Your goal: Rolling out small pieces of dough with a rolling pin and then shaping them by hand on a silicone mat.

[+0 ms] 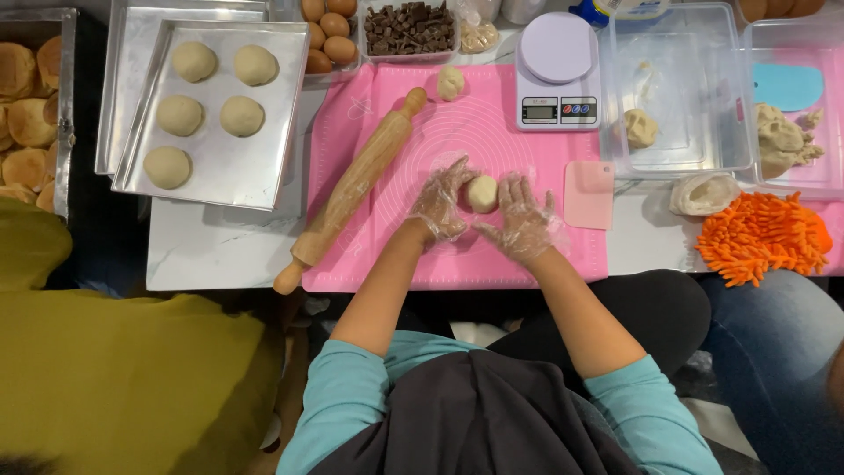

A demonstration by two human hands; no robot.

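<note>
At the far left edge, a metal tray [66, 105] holds baked buns [26, 123]. Beside it, a shallow steel baking pan [255, 167] carries five round dough balls [180, 114]. A wooden rolling pin [352, 189] lies diagonally across the left edge of the pink silicone mat [492, 255]. Near the mat centre, the left hand [440, 204], in a clear plastic glove, cups the left side of a dough ball [482, 193] resting on the mat. The right hand [520, 220], also gloved, presses its open fingers against the ball's right side. Above sits a spare dough piece [451, 83], then a digital kitchen scale [556, 72]. A pink scraper [588, 195] lies just right of the hands. An orange mop-like cloth [760, 236] rests far right.
</note>
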